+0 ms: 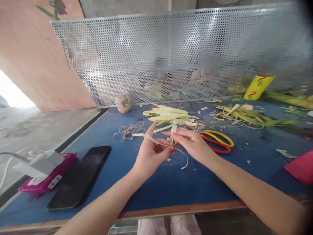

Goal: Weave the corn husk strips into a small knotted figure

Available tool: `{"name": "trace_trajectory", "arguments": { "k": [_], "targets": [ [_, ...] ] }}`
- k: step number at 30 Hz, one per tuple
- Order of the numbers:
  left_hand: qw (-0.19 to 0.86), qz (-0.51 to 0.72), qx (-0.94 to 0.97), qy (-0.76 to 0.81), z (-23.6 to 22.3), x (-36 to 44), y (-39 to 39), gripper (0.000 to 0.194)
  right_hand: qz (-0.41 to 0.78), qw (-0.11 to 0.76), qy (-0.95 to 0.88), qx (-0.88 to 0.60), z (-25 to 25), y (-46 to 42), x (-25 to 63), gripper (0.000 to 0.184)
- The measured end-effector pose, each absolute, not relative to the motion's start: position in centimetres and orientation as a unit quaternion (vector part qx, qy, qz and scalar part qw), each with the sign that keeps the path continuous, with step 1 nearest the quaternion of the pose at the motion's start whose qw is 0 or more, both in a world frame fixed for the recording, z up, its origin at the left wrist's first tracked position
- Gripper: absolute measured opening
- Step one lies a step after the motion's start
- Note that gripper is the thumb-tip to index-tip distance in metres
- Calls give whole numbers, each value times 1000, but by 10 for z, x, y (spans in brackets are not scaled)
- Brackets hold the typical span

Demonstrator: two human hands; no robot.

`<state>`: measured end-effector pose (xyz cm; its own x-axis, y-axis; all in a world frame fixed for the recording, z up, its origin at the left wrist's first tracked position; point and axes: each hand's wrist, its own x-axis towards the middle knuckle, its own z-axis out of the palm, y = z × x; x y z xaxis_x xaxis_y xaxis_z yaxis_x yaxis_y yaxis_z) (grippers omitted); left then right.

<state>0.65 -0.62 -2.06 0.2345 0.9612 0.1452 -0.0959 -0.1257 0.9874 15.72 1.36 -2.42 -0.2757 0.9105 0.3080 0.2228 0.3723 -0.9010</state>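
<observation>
Husk strip above the blue bench

Head view. The pale strip lies across the left hand, whose thumb and fingers close on it near a small crossing; the right hand pinches a folded husk piece just above. The step in hand appears to be folding or tying; the next move would call for a steady left grip while the right guides the fold. Fingers hide the crossing, and the blades of the scissors are obscured. Behind the perforated screen, people are indistinct.
</observation>
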Motion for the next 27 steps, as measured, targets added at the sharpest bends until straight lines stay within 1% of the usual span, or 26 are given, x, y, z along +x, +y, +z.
{"name": "trace_trajectory", "arguments": {
  "k": [3, 6, 12, 16, 22, 25, 27],
  "targets": [
    [539, 496, 562, 384, -20, 5, -6, 99, 444, 404, -697, -393, -25, 15, 157, 30],
    [533, 518, 554, 376, -18, 3, -4, 99, 480, 394, -689, -375, -26, 16, 159, 28],
    [507, 547, 549, 378, -16, -1, -2, 94, 459, 371, -704, -394, -22, 16, 166, 21],
    [508, 546, 547, 381, -15, -3, -1, 95, 440, 380, -720, -379, -16, 17, 171, 21],
    [507, 558, 537, 378, -13, -3, 0, 89, 437, 402, -710, -378, -10, 21, 180, 14],
    [511, 559, 534, 376, -12, -2, 0, 92, 453, 378, -707, -390, -9, 21, 180, 11],
    [519, 555, 532, 373, -12, -2, -1, 95, 477, 347, -706, -391, -10, 19, 177, 13]
  ]
}}
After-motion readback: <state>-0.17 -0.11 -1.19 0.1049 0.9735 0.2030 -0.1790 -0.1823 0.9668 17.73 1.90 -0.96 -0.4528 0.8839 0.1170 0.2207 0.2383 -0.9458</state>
